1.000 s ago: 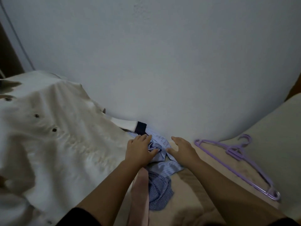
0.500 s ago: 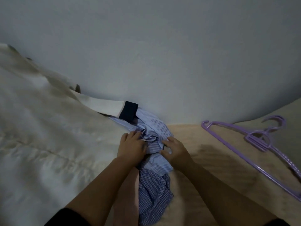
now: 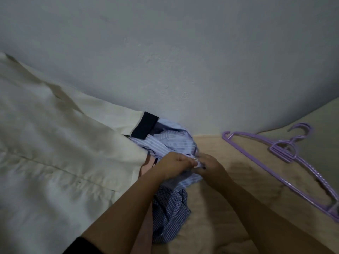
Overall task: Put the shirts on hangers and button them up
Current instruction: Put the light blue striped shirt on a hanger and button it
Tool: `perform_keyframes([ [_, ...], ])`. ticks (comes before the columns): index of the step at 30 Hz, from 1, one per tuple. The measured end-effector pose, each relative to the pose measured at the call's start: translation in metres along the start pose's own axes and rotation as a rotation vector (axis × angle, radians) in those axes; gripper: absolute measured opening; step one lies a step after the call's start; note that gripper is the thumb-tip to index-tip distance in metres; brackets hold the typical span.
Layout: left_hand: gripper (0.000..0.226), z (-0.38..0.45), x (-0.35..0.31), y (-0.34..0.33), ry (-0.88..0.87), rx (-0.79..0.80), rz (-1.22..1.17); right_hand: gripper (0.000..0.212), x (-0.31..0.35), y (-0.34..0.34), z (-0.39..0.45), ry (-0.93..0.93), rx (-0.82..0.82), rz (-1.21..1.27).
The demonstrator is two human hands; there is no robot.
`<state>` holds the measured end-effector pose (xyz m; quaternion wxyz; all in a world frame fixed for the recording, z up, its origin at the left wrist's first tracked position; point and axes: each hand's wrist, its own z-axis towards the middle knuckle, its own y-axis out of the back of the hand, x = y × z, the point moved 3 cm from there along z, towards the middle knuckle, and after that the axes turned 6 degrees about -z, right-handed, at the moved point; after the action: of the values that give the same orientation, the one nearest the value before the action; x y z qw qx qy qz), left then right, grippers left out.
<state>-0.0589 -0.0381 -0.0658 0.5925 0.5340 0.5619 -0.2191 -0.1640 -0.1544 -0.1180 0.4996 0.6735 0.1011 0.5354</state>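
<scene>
Both hands pinch the crumpled light-blue striped shirt (image 3: 172, 143) at the bed's far edge by the wall: left hand (image 3: 173, 165) and right hand (image 3: 211, 166) gripping its fabric, knuckles nearly touching. The purple hanger (image 3: 286, 158) lies well right, long axis running far-left to near-right, hook pointing far-right.

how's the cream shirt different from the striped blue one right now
The cream shirt lies spread flat on the left, untouched; the striped blue shirt is bunched by the wall, gripped by the left hand and right hand. Cream is plain with a dark cuff; blue is striped. Both lie on the bed.
</scene>
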Motion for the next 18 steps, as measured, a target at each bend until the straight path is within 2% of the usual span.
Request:
perform_keyframes([
  [2, 0.022, -0.003, -0.01, 0.003, -0.065, -0.093, 0.04, 0.009, -0.003, 0.016, -0.013, -0.087, 0.06, 0.032],
  [4, 0.021, -0.007, -0.014, 0.011, -0.141, -0.185, 0.218, 0.013, -0.012, 0.032, -0.025, -0.145, 0.045, 0.04],
  [6, 0.034, -0.005, -0.012, 0.02, -0.252, -0.238, 0.571, 0.008, -0.029, 0.048, -0.035, -0.202, 0.024, -0.004],
  [8, 0.054, -0.004, -0.002, 0.027, -0.211, -0.225, 0.866, 0.009, -0.05, 0.06, -0.045, -0.265, 0.051, -0.08],
  [11, 0.061, -0.003, 0.009, 0.035, -0.106, -0.229, 0.975, 0.023, -0.077, 0.067, -0.057, -0.352, 0.162, -0.274],
  [13, 0.056, 0.002, 0.013, 0.033, -0.129, -0.223, 0.956, 0.023, -0.077, 0.068, -0.058, -0.342, 0.217, -0.269],
  [15, 0.049, 0.006, 0.014, 0.028, -0.157, -0.21, 0.965, 0.042, -0.065, 0.064, -0.052, -0.276, 0.264, -0.215],
  [17, 0.04, 0.01, 0.018, 0.025, -0.195, -0.221, 0.985, 0.069, -0.047, 0.058, -0.043, -0.198, 0.176, -0.209],
  [18, 0.036, 0.013, 0.02, 0.025, -0.213, -0.236, 0.977, 0.073, -0.036, 0.055, -0.039, -0.145, 0.09, -0.189],
])
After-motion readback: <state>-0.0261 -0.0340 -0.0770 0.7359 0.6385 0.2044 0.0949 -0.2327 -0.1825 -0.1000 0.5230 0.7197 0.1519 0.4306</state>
